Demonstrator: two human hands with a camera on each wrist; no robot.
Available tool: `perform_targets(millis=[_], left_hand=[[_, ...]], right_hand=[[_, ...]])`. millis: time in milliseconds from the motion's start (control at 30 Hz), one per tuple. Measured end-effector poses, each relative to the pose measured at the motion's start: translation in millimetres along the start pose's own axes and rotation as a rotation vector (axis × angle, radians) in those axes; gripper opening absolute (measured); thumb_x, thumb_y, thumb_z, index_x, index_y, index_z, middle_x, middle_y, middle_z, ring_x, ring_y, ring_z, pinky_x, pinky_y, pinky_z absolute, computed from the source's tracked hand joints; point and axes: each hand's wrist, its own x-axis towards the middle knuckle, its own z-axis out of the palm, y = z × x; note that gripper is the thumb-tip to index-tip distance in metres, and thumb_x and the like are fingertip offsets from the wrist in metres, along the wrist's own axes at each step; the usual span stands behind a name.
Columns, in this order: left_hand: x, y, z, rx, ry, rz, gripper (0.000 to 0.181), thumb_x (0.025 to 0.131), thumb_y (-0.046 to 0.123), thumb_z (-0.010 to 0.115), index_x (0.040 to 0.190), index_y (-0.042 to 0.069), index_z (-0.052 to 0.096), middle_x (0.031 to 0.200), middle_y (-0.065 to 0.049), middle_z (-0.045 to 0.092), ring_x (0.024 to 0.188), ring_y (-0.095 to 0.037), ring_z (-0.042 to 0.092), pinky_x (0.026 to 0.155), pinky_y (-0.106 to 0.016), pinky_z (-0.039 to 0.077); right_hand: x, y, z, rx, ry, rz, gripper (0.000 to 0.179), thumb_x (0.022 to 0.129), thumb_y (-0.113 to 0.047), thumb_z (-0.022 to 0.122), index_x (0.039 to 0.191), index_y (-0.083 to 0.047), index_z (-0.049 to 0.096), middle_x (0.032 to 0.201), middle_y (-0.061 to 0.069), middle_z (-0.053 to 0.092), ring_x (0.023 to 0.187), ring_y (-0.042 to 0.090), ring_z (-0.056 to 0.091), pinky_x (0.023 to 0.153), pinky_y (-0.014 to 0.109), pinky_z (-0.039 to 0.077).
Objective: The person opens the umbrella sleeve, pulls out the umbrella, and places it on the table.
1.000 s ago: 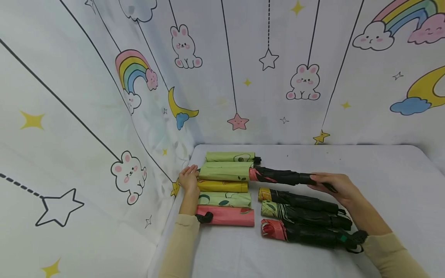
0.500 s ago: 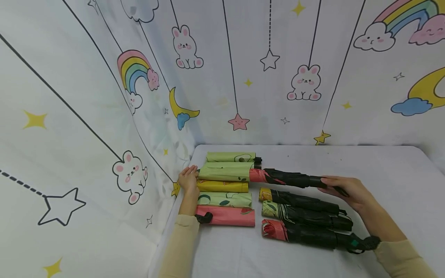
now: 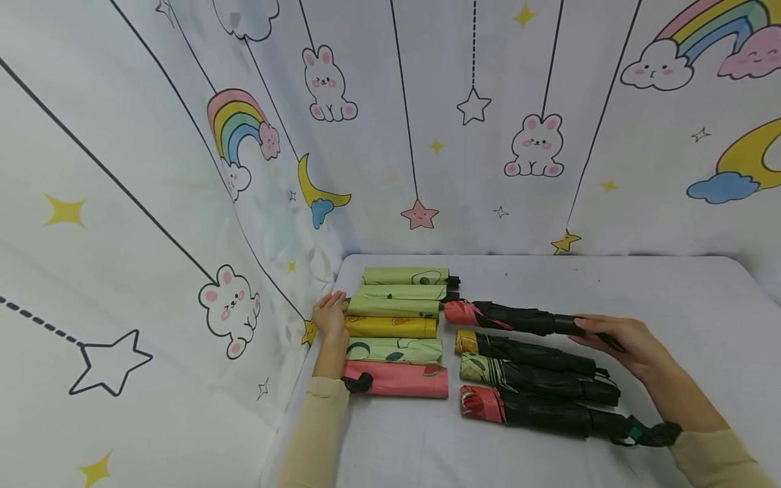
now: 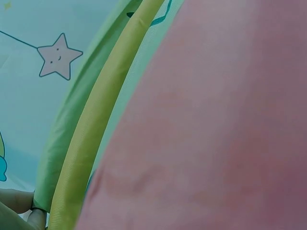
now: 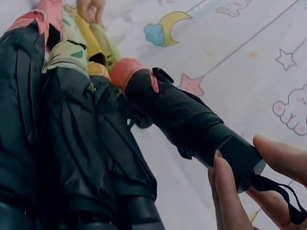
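My right hand (image 3: 625, 339) holds a black-and-red folded umbrella (image 3: 518, 317) by its handle end, a strap hanging there. In the right wrist view its fingers and thumb pinch the dark handle (image 5: 235, 153). The umbrella's red tip (image 5: 127, 71) lies right at the mouth of a light green umbrella sleeve (image 3: 396, 308). At the sleeve's far left end my left hand (image 3: 331, 315) pinches the fabric; the left wrist view shows its fingers (image 4: 17, 200) on the green sleeve's end. The sleeve looks slack and flattened.
Below lie a yellow sleeve (image 3: 390, 328), a green avocado sleeve (image 3: 396, 350) and a pink sleeve (image 3: 399, 379). An avocado-print piece (image 3: 396, 276) lies behind. Folded umbrellas with orange (image 3: 525, 352), green (image 3: 543, 379) and red (image 3: 543, 412) tips lie right. A printed curtain (image 3: 390, 135) surrounds the white table (image 3: 439, 454).
My right hand has drawn the umbrella rightward and slightly down, out of the light green sleeve, exposing more of its red tip. The sleeve has sagged flatter. My left hand stays in place.
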Motion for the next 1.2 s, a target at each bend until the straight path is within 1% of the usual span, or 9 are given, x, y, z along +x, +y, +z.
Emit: perform_targets(millis=[200, 433, 567, 633, 767, 933, 1033, 1167, 1200], left_hand=[[1.1, -1.0, -1.1, -0.019, 0.006, -0.005, 0.055, 0.092, -0.025, 0.054, 0.143, -0.014, 0.039, 0.136, -0.032, 0.061, 0.128, -0.039, 0.063, 0.107, -0.042, 0.052], [0.9, -0.6, -2.0, 0.017, -0.006, -0.014, 0.058, 0.093, -0.024, 0.054, 0.147, -0.013, 0.037, 0.139, -0.030, 0.060, 0.129, -0.037, 0.063, 0.107, -0.041, 0.052], [0.9, -0.4, -1.8, 0.032, -0.007, -0.021, 0.057, 0.093, -0.023, 0.055, 0.147, -0.011, 0.038, 0.140, -0.029, 0.060, 0.129, -0.036, 0.063, 0.106, -0.039, 0.053], [1.1, -0.6, -1.8, 0.033, -0.007, -0.022, 0.056, 0.093, -0.023, 0.055, 0.146, -0.011, 0.039, 0.139, -0.029, 0.060, 0.129, -0.036, 0.063, 0.105, -0.038, 0.053], [1.8, -1.8, -2.0, 0.034, -0.008, -0.024, 0.056, 0.093, -0.023, 0.054, 0.146, -0.010, 0.040, 0.139, -0.029, 0.060, 0.129, -0.036, 0.063, 0.103, -0.036, 0.054], [2.7, -3.0, -3.2, 0.045, -0.013, -0.022, 0.057, 0.092, -0.024, 0.053, 0.145, -0.009, 0.041, 0.138, -0.027, 0.061, 0.128, -0.034, 0.064, 0.101, -0.034, 0.055], [2.6, -3.0, -3.6, 0.051, -0.016, -0.022, 0.057, 0.092, -0.024, 0.053, 0.145, -0.008, 0.041, 0.138, -0.027, 0.061, 0.128, -0.033, 0.064, 0.101, -0.035, 0.054], [1.5, -2.3, -2.5, 0.062, -0.022, -0.021, 0.059, 0.091, -0.024, 0.053, 0.147, -0.010, 0.038, 0.140, -0.028, 0.060, 0.130, -0.034, 0.063, 0.103, -0.036, 0.053], [1.1, -1.9, -2.1, 0.065, -0.023, -0.021, 0.060, 0.090, -0.024, 0.053, 0.147, -0.010, 0.038, 0.140, -0.029, 0.059, 0.130, -0.034, 0.062, 0.103, -0.037, 0.053]], right_hand=[[-1.8, 3.9, -9.1, -0.043, -0.010, 0.013, 0.026, 0.105, 0.001, 0.057, 0.113, -0.012, 0.079, 0.117, -0.002, 0.073, 0.105, 0.020, 0.075, 0.098, 0.039, 0.058], [1.4, 11.6, -22.6, -0.099, -0.032, 0.011, 0.026, 0.106, -0.001, 0.057, 0.117, -0.011, 0.078, 0.118, -0.002, 0.074, 0.106, 0.019, 0.075, 0.096, 0.035, 0.059], [4.8, 15.8, -31.7, -0.186, -0.005, 0.007, 0.024, 0.105, -0.004, 0.061, 0.123, -0.008, 0.077, 0.118, -0.006, 0.075, 0.106, 0.018, 0.075, 0.094, 0.030, 0.059], [6.1, 18.0, -35.8, -0.287, 0.033, 0.015, 0.025, 0.104, -0.010, 0.065, 0.127, -0.009, 0.076, 0.117, -0.009, 0.076, 0.106, 0.016, 0.075, 0.091, 0.025, 0.059], [7.5, 22.5, -40.8, -0.594, 0.113, 0.025, 0.042, 0.102, -0.031, 0.070, 0.138, -0.009, 0.068, 0.118, -0.007, 0.076, 0.106, 0.011, 0.074, 0.089, 0.023, 0.057], [6.6, 24.7, -40.5, -0.913, 0.155, 0.014, 0.061, 0.099, -0.049, 0.069, 0.144, -0.007, 0.063, 0.120, 0.006, 0.076, 0.104, -0.001, 0.064, 0.102, 0.053, 0.048], [5.1, 24.3, -36.9, -0.986, 0.146, -0.010, 0.061, 0.100, -0.048, 0.069, 0.143, -0.005, 0.063, 0.123, 0.013, 0.075, 0.116, 0.012, 0.062, 0.101, 0.065, 0.045], [4.6, 20.1, -28.5, -1.025, 0.134, -0.043, 0.058, 0.102, -0.045, 0.067, 0.140, -0.001, 0.065, 0.138, 0.025, 0.064, 0.132, 0.050, 0.053, 0.098, 0.067, 0.047], [5.5, 18.6, -26.3, -1.036, 0.138, -0.045, 0.059, 0.102, -0.046, 0.067, 0.139, 0.000, 0.065, 0.140, 0.027, 0.062, 0.134, 0.054, 0.050, 0.097, 0.068, 0.047]])
